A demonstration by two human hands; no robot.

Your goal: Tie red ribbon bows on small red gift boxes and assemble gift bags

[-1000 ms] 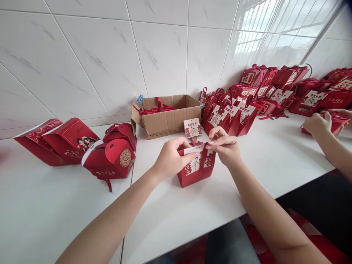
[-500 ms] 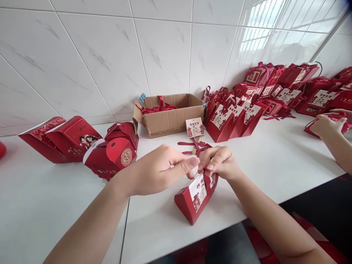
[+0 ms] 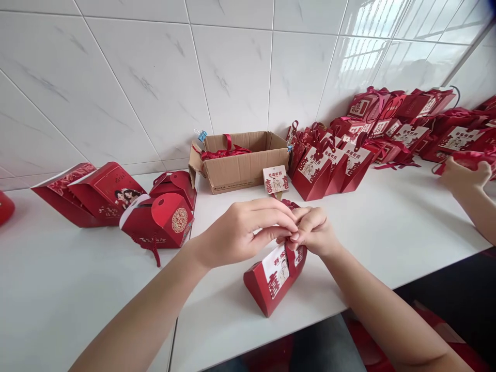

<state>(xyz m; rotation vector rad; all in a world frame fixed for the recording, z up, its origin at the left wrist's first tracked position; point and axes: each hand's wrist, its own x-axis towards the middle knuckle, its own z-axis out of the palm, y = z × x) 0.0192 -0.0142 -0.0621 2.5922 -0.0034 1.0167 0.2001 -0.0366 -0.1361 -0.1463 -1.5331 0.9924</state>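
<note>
A red gift box (image 3: pixel 267 281) with a white printed panel lies tilted on the white table, close to the front edge. My right hand (image 3: pixel 312 230) pinches the dark red ribbon (image 3: pixel 289 250) at the box's top end. Reaching in from the left, my left hand (image 3: pixel 251 230) has its fingertips together against my right fingertips, above the box. What lies between those fingertips is too small and hidden to make out. Just behind my hands, a square printed card (image 3: pixel 275 181) leans near the carton, with ribbon pieces partly covered by my fingers.
A cardboard carton (image 3: pixel 240 170) holding red ribbons stands against the tiled wall. Finished-looking red boxes (image 3: pixel 312 173) stand at its right, with a stack (image 3: pixel 368 106) beyond. More red boxes (image 3: pixel 166 219) are at the left. Another person's hand (image 3: pixel 467 175) works at the far right.
My left hand has moved right and its fingers now meet my right fingertips. My right hand has stayed at the box's top. The other person's hand has shifted slightly.
</note>
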